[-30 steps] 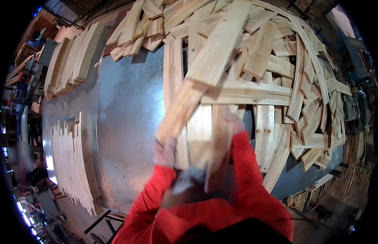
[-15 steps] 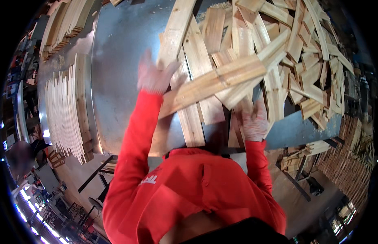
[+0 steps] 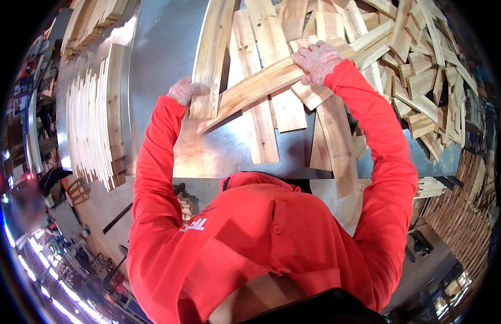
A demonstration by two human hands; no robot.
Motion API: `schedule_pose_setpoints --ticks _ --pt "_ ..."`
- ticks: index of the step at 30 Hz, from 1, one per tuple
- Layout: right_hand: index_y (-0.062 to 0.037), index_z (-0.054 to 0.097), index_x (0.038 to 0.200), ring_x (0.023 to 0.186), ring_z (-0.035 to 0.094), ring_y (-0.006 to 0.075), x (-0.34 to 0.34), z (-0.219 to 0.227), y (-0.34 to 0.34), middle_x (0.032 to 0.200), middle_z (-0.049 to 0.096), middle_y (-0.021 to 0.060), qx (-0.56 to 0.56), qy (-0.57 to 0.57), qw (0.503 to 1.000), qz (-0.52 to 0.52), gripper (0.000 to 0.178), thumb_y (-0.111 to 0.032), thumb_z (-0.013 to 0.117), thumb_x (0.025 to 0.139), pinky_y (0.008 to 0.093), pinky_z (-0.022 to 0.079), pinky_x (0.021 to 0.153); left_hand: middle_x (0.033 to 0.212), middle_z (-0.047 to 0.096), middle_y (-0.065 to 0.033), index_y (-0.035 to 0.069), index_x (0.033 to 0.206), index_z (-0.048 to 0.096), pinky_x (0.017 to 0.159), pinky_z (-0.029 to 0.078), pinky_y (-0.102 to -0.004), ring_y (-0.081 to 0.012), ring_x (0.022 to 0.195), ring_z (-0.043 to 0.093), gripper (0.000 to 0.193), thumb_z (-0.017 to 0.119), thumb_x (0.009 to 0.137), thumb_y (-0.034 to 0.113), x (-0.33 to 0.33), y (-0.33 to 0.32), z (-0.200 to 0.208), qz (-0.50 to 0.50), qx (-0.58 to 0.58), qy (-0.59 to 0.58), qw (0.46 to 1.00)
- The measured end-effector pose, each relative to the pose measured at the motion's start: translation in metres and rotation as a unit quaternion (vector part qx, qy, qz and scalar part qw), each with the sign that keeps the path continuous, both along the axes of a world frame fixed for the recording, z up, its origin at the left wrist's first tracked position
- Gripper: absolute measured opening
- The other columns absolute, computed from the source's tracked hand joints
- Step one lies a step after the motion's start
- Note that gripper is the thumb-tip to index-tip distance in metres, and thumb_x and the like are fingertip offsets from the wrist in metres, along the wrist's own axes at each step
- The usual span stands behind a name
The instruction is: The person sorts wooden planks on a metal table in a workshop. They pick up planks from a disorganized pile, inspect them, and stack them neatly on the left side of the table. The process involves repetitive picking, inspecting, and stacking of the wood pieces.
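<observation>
My left hand (image 3: 184, 90), in a light knit glove, grips the near end of a long wooden board (image 3: 211, 59) by its left edge. The gloved right hand (image 3: 318, 60) has its fingers curled over a second wooden board (image 3: 266, 86), which lies aslant across several others. That slanting board's left end comes close to the near end of the first one. Beneath it, pale planks (image 3: 261, 129) point toward me on the metal table (image 3: 158, 59). Another plank (image 3: 336, 146) juts past the table's front edge below my right forearm.
A heap of loose wood pieces (image 3: 423, 81) covers the table's right side. To the left stands a neat row of stacked boards (image 3: 91, 124), with another stack (image 3: 94, 21) farther back. More stacked wood (image 3: 450, 200) lies beyond the table at the lower right.
My left hand has moved left and taken hold of the long board, which has shifted left and nearer. The right hand has gone up from the near planks to the slanting board.
</observation>
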State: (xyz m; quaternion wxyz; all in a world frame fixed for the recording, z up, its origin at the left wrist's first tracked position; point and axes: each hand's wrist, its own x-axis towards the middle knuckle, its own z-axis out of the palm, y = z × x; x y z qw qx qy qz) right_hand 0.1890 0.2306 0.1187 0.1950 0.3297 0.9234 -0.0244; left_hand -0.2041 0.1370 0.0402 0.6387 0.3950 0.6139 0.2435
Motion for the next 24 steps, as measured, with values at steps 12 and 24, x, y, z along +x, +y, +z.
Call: schedule_pose_setpoints --ticks 12,24 --pt "-0.0056 0.054 0.128 0.122 0.051 0.0341 -0.187 -0.023 0.048 0.129 0.057 0.0157 0.253 0.349 0.902 -0.013 0.055 -0.03 0.063 0.08 0.0498 0.033 0.109 0.119 0.063 -0.0241 0.011 0.146 0.036 0.097 0.047 -0.0392 -0.0388 0.112 0.06 0.09 0.073 0.071 0.043 0.055 -0.094 0.05 -0.028 -0.002 0.348 0.937" --pt "-0.0076 0.02 0.151 0.139 0.022 0.0494 -0.109 -0.064 -0.248 0.152 0.018 0.031 -0.053 0.13 0.903 -0.405 0.108 -0.038 0.079 0.066 0.0511 0.026 0.114 0.117 0.063 -0.01 -0.002 0.132 0.05 0.099 0.043 -0.0316 -0.0177 0.108 0.058 0.067 0.076 0.076 0.021 0.017 -0.122 -0.02 0.182 -0.011 -0.241 0.953"
